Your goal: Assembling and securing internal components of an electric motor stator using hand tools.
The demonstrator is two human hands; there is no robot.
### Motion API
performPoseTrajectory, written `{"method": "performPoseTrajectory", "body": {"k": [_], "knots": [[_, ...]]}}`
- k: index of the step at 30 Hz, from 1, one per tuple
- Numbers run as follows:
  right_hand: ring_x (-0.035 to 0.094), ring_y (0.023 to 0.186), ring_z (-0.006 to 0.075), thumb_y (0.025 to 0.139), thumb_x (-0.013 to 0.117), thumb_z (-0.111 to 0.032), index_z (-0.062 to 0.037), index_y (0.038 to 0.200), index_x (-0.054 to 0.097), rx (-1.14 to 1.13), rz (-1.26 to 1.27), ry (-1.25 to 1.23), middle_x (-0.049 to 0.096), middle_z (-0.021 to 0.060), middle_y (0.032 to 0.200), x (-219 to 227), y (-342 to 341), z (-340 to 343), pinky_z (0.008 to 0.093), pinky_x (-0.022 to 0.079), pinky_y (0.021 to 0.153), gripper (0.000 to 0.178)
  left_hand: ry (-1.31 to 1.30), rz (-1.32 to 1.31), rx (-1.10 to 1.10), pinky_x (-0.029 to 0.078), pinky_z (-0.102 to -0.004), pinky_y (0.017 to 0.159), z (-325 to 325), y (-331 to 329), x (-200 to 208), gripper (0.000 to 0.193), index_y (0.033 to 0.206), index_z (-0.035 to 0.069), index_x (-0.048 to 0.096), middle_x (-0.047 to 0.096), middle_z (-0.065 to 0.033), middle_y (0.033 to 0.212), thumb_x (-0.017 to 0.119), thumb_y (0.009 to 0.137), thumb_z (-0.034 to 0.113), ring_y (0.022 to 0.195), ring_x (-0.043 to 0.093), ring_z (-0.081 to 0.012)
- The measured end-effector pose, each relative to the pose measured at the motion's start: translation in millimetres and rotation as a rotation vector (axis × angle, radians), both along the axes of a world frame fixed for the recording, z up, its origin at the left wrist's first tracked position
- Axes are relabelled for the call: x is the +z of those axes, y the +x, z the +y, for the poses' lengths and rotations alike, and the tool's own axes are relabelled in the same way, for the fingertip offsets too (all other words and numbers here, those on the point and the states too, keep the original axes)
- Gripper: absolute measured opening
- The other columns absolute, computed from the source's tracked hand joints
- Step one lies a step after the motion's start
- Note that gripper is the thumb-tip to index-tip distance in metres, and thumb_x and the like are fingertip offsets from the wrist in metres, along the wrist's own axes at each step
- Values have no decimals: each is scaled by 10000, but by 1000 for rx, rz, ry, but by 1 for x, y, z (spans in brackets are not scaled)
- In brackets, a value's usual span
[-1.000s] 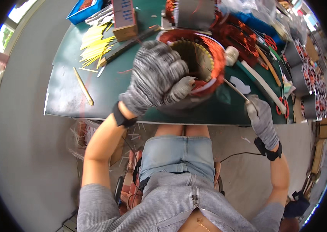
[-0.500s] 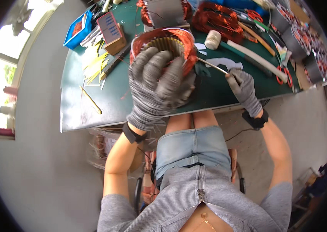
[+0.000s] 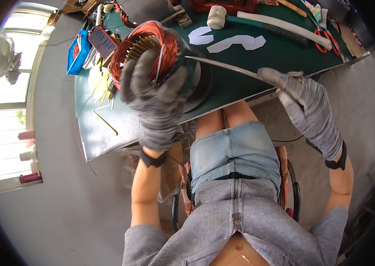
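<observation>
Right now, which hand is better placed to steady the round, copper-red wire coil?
Probably the left hand: its gloved fingers lie over the coil, while the right hand, farther off, holds a thin, pale, tapering rod.

Grn tbl [image 3: 236,73] w/ stator [image 3: 169,51], mallet [image 3: 216,17], wht paper pcs [image 3: 200,36], yel. strips [image 3: 100,87] & blue tray [image 3: 76,68] on it.

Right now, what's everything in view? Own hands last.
Table: 1, green, centre
Wound ring: 1, copper-red, left of centre
Rod: 1, silvery, right of ring
Mallet: 1, white-headed, far side
Curved bar: 1, white, beside mallet
Scissors: 1, red-handled, table's right
Paper pieces: at least 2, white, centre table
Wire bundle: 1, red, far edge
Strips: many, yellow, table's left
Pencil-like stick: 1, yellow, near-left edge
Tray: 1, blue, far left
Window: 1, white, left
Left hand: 1, grey-gloved, at ring
Right hand: 1, grey-gloved, holding rod
</observation>
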State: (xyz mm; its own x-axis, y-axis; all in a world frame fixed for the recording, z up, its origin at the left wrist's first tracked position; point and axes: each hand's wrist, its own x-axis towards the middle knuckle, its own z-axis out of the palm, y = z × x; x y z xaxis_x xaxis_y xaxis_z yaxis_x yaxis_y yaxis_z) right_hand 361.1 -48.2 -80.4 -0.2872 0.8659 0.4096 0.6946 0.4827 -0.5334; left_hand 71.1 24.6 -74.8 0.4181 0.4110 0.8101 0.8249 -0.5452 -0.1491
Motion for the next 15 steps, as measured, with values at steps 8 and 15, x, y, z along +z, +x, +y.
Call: {"method": "performPoseTrajectory", "body": {"k": [8,15], "knots": [[630,836,297,863,600,-123,-156,1217,655,13,-276,90,641,131,969,18,-11,-7,397,510,736,360,-378,55,-94,400,-426,919,-2,-62,6,318,935,270,752,549,-86,1185,813,630,205,1071,509,-317],[631,829,285,846,622,-115,-144,1198,658,68,-449,174,646,126,955,48,-20,2,387,507,727,355,-361,-25,-80,356,-464,930,-4,-40,5,357,959,252,717,540,-105,1141,778,608,214,1062,484,-329]]}}
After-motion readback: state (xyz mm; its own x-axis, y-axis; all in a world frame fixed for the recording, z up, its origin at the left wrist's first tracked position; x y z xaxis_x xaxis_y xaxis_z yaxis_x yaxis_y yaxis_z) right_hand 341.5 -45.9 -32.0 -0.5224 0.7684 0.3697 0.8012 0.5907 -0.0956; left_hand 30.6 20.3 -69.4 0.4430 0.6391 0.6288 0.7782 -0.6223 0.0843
